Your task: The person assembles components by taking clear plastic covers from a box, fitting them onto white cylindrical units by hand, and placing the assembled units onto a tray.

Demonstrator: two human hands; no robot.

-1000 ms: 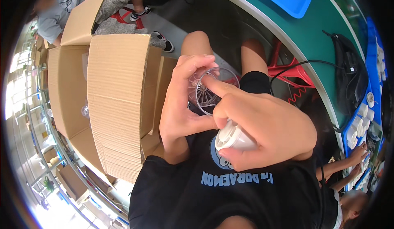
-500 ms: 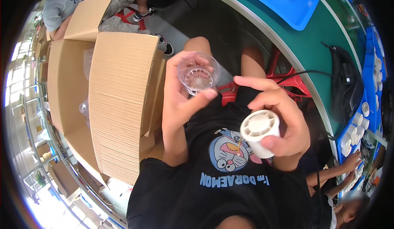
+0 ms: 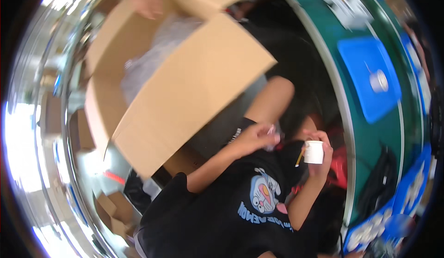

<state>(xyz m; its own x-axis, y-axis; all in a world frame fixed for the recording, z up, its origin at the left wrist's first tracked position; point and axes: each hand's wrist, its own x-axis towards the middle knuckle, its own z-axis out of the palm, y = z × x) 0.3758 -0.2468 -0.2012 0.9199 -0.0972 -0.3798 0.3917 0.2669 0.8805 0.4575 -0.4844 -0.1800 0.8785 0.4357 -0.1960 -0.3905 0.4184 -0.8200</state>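
My left hand [image 3: 254,138] is closed around a clear plastic cup [image 3: 272,142] above my lap; motion blurs the cup and the fingers hide part of it. To its right, my right hand [image 3: 326,152] grips a white plastic cylinder [image 3: 314,152] by its far side and base. Short thin wires [image 3: 299,158] hang from the cylinder's left side. The cup and the cylinder are apart, with a small gap between them.
A large open cardboard box [image 3: 199,87] holding clear plastic pieces [image 3: 162,50] stands at left. Another person's hand [image 3: 144,1] reaches over its far side. At right, a green table [image 3: 323,29] bears a blue tray [image 3: 356,64] with a white part [image 3: 379,81] and a black bag [image 3: 377,179].
The view has swung left, bringing more of the box and table into sight. Both hands now sit farther out over my lap, still holding the cup and cylinder. Another person's hand appears at the box.
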